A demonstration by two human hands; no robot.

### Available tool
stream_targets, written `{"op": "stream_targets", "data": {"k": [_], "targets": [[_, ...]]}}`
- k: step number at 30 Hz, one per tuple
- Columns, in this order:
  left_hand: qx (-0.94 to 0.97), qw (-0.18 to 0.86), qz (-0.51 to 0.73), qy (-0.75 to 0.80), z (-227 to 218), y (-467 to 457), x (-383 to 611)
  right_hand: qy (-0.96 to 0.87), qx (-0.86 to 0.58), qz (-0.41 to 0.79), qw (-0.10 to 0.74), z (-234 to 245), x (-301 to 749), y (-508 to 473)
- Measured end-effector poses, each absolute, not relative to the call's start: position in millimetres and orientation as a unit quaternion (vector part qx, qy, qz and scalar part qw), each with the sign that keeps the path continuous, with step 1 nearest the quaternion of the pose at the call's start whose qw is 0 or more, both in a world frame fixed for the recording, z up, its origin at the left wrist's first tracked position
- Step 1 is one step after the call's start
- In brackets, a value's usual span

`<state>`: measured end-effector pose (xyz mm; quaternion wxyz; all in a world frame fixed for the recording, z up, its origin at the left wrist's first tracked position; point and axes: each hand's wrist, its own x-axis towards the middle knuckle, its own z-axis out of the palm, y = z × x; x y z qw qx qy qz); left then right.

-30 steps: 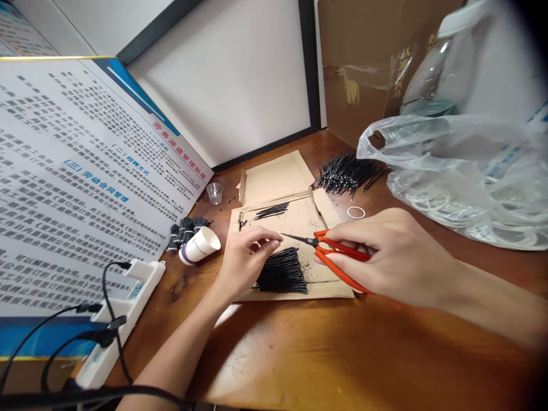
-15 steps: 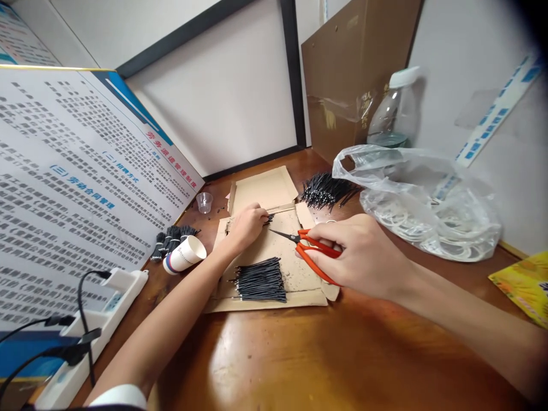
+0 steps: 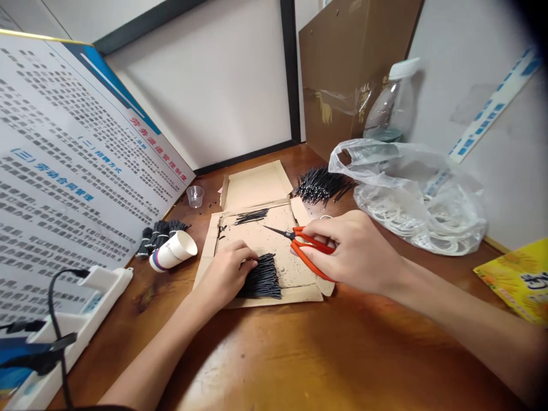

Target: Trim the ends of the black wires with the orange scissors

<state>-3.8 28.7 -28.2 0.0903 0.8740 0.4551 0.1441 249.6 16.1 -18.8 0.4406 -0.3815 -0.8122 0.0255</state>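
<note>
My right hand point(image 3: 355, 251) grips orange-handled snips point(image 3: 306, 246), whose blades point left over a flattened cardboard sheet point(image 3: 295, 271). My left hand point(image 3: 226, 273) rests with curled fingers on the left end of a near pile of short black wires point(image 3: 263, 277) on that cardboard. Whether it pinches a wire is hidden. A smaller row of black wires point(image 3: 252, 216) lies farther back on the cardboard. A loose heap of black wires point(image 3: 321, 184) sits on the wooden table point(image 3: 325, 354) behind my right hand.
A tipped paper cup point(image 3: 175, 250) and bundled black wires point(image 3: 158, 231) lie to the left, beside a leaning printed board point(image 3: 64, 154). A small clear cup point(image 3: 195, 196), a power strip point(image 3: 81, 308), a plastic bag of rubber bands point(image 3: 419, 200), a bottle point(image 3: 391, 103), a cardboard box point(image 3: 342, 74).
My left hand came back from the far row of wires to the near pile. My right hand with the snips barely moved.
</note>
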Motion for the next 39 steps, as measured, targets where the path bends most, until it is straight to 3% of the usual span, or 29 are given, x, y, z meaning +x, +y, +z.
{"op": "stream_targets", "data": {"k": [13,30,39], "targets": [[0.855,0.107,0.24,0.447,-27.8,14.9,-2.7,-0.814,-0.4,0.079,0.414,-23.4,247.8,15.3],[0.725,0.365,0.367,0.454,-13.3,-10.5,5.3,-0.838,-0.352,0.127,0.396,-25.5,239.5,3.0],[0.702,0.393,0.372,0.464,-12.1,-12.0,10.9,-0.841,-0.345,0.137,0.393,-27.8,237.2,4.2]]}}
